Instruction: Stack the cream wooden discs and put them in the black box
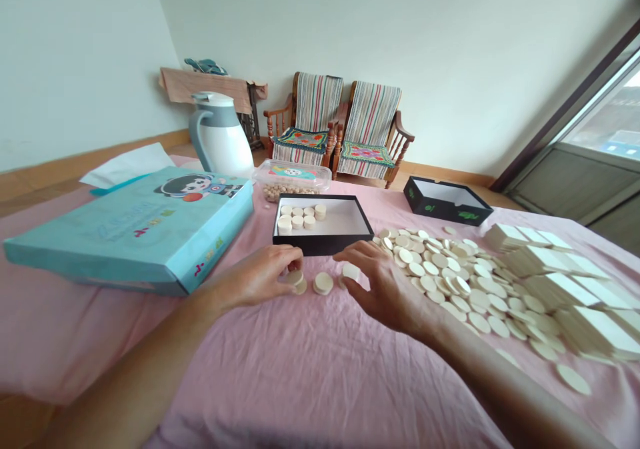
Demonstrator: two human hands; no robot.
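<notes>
Three small piles of pale round wooden discs stand in a row on the pink cloth, the middle pile [323, 283] between my hands. My left hand [265, 272] is curled, thumb and fingers closed about the left pile [295, 278], whose discs sit slightly offset. Fingers stretched and thumb apart, my right hand [377, 279] is beside the right pile [350, 272], which it partly hides. Just beyond stands a black-rimmed box [325, 244] with a white inside, holding several short stacks of discs [297, 222] at its left.
Loose discs [460, 276] spread at the right, beside stacked white cards [565, 279]. Another black box [447, 204] stands behind them. A turquoise box [145, 229] lies left, near a jug [225, 142] and a clear plastic container [295, 179]. Two chairs [345, 126] stand beyond the table.
</notes>
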